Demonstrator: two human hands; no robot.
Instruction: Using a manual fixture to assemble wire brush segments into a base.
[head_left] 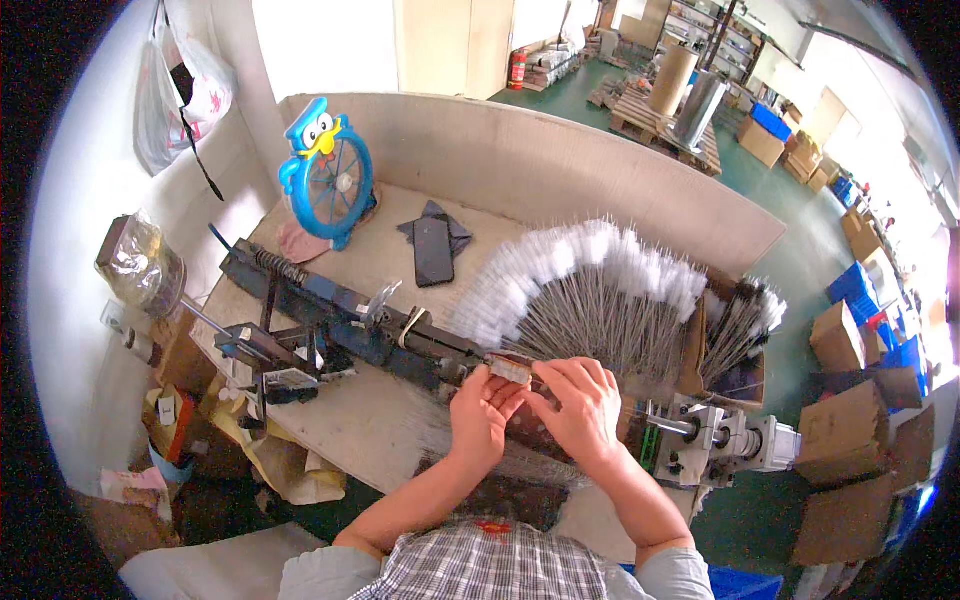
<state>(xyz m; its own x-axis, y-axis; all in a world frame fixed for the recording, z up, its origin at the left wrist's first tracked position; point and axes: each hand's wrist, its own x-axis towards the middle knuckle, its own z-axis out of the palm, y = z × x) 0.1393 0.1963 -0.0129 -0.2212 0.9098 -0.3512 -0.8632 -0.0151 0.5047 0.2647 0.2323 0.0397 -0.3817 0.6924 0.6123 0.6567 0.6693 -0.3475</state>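
Your left hand (478,412) and right hand (580,410) pinch a small block (510,369) at the jig (340,320) | step: seating it | next, judged: steady alignment

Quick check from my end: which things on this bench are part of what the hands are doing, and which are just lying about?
In use:
left hand
right hand
small piece pinched by both
dark machine rail
fan of white-tipped wire brushes

Lying about:
blue bird-shaped fan
black phone
plastic bag on the wall

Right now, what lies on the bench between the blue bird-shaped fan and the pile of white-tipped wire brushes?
In the head view, a flat black phone-like slab on dark cloth lies between the blue fan and the brushes.
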